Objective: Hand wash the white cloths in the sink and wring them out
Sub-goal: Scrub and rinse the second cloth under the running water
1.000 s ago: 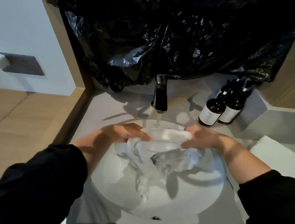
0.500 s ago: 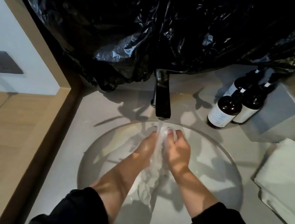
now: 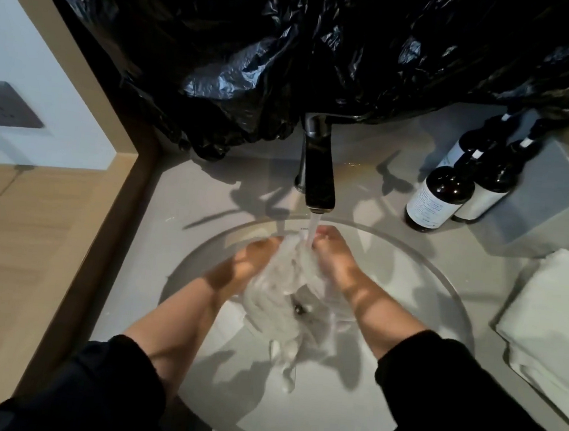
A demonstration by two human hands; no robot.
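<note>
A wet white cloth [image 3: 284,284] is bunched between both hands under the running faucet [image 3: 317,173], inside the round white sink [image 3: 419,275]. My left hand [image 3: 251,260] grips its left side and my right hand [image 3: 332,257] grips its right side, fingers curled into the fabric. The cloth's lower end hangs down toward the basin floor, and water streams onto its top. The drain is partly seen through the cloth.
Two dark pump bottles [image 3: 439,198] stand on the counter at the back right. A folded white towel [image 3: 548,327] lies on the counter to the right. Black plastic sheeting [image 3: 307,52] hangs over the wall behind the faucet. A wooden ledge runs along the left.
My hands went from spread apart holding the cloth open to pressed close together with it bunched under the stream. The cloth now hangs lower between them.
</note>
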